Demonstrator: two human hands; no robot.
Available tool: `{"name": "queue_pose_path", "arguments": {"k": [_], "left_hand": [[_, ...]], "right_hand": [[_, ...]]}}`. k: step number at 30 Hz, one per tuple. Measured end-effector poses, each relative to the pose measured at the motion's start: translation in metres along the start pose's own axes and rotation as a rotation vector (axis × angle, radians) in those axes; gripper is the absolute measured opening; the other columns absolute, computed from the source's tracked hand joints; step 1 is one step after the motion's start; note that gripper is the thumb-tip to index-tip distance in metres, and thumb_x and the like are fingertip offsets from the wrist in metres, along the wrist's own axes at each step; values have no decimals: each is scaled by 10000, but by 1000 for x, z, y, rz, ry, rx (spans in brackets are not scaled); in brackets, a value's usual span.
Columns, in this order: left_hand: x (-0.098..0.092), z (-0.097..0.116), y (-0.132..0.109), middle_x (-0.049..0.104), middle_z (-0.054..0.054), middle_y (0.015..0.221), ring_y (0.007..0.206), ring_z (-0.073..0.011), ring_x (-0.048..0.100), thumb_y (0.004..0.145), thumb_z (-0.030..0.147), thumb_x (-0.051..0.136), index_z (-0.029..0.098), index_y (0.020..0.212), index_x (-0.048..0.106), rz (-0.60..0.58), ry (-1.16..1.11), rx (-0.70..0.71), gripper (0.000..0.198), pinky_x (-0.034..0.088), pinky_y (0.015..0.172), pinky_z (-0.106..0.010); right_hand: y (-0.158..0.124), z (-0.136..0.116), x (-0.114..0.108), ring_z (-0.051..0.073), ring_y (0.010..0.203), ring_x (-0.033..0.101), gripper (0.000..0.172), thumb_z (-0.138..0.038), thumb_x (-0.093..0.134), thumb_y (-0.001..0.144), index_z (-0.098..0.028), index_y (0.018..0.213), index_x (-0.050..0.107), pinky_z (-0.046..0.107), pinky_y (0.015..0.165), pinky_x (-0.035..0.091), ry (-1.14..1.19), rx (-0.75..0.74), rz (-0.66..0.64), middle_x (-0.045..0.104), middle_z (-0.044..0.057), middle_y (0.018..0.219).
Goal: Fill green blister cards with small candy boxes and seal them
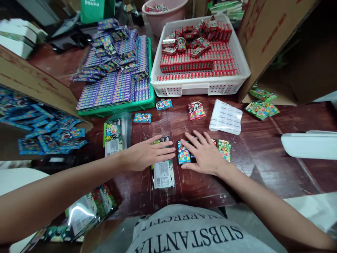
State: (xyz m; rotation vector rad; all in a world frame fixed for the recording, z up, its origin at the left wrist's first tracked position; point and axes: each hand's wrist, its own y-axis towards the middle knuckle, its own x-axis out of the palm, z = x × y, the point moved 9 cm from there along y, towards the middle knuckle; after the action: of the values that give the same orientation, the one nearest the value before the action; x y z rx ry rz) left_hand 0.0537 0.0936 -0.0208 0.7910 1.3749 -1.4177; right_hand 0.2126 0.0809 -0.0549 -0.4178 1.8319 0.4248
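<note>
My left hand lies flat, fingers stretched out, across a clear plastic bag with a printed label; part of the bag is hidden under it. My right hand is spread over a row of small packs. At the row's left end a blue pack shows, and a green pack sticks out at the right; those between are mostly covered by the hand. Left of my left hand rests a stack of similar printed bags. Neither hand grips anything.
Behind are a green tray of purple boxes and a white basket of red boxes. Loose blue packs, red packs, a sticker sheet and green packs lie nearer. Cardboard boxes flank the table.
</note>
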Motion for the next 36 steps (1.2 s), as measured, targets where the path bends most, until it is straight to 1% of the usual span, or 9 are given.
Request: {"name": "queue_pose_path", "arguments": {"k": [3, 8, 12, 14, 16, 24, 29, 32, 36], "left_hand": [[0, -8, -10, 525, -93, 1528, 1469, -274, 411, 883, 205, 575, 257, 1516, 414, 58, -42, -124, 655, 109, 1259, -518], [6, -27, -36, 577, -191, 1387, 1236, -375, 574, 741, 445, 729, 139, 1409, 506, 152, -154, -519, 768, 426, 1045, -496], [22, -21, -41, 577, -190, 1378, 1215, -389, 569, 765, 482, 698, 130, 1413, 500, 127, -176, -625, 763, 439, 1010, -506], [26, -17, -42, 565, -186, 1403, 1230, -396, 559, 781, 481, 693, 142, 1448, 475, 138, -183, -662, 780, 426, 1016, -515], [28, -14, -40, 551, -174, 1430, 1240, -393, 553, 788, 490, 698, 169, 1489, 441, 157, -203, -681, 813, 414, 1023, -513], [28, -8, -31, 519, -167, 1449, 1237, -370, 531, 831, 483, 690, 199, 1520, 405, 193, -224, -682, 798, 411, 999, -505], [25, -5, -15, 519, -175, 1433, 1246, -375, 510, 799, 533, 736, 217, 1517, 406, 211, -231, -601, 851, 328, 1071, -559], [26, -4, -3, 505, -167, 1444, 1284, -364, 480, 755, 579, 784, 218, 1524, 388, 234, -283, -551, 938, 332, 1091, -530], [29, -6, 6, 478, -138, 1488, 1322, -354, 446, 753, 576, 790, 259, 1530, 363, 278, -335, -536, 942, 336, 1095, -516]], "right_hand": [[-1, -3, 7, 359, 1439, 401, 767, -739, 416, 946, -242, 1531, 419, 601, 1208, 268, 41, -24, -33, 470, 71, 1580], [-21, 5, 1, 352, 1455, 385, 830, -675, 524, 932, -180, 1571, 332, 563, 1231, 264, 96, -103, -69, 410, 123, 1612], [-28, 17, -6, 356, 1411, 437, 753, -480, 583, 944, -226, 1587, 285, 571, 1188, 337, 155, -38, 8, 443, 122, 1579], [-29, 24, -10, 359, 1384, 462, 735, -467, 602, 938, -234, 1572, 311, 568, 1148, 388, 194, 41, 88, 473, 133, 1542], [-30, 25, -10, 352, 1368, 477, 736, -499, 627, 931, -233, 1553, 338, 553, 1127, 415, 229, 62, 117, 501, 137, 1510], [-40, 6, 0, 334, 1358, 503, 742, -580, 690, 879, -237, 1481, 425, 577, 1192, 354, 241, -57, 18, 558, 107, 1478], [-35, -5, 4, 311, 1406, 484, 762, -584, 675, 893, -231, 1507, 393, 583, 1238, 293, 256, -108, -33, 547, 119, 1496], [-38, -2, -5, 325, 1490, 374, 889, -614, 663, 889, -208, 1579, 277, 615, 1260, 206, 225, -99, -21, 440, 156, 1583], [-55, 24, -21, 440, 1529, 230, 1078, -776, 660, 777, -260, 1617, 224, 743, 1218, 38, 136, -26, -18, 259, 151, 1675]]}}
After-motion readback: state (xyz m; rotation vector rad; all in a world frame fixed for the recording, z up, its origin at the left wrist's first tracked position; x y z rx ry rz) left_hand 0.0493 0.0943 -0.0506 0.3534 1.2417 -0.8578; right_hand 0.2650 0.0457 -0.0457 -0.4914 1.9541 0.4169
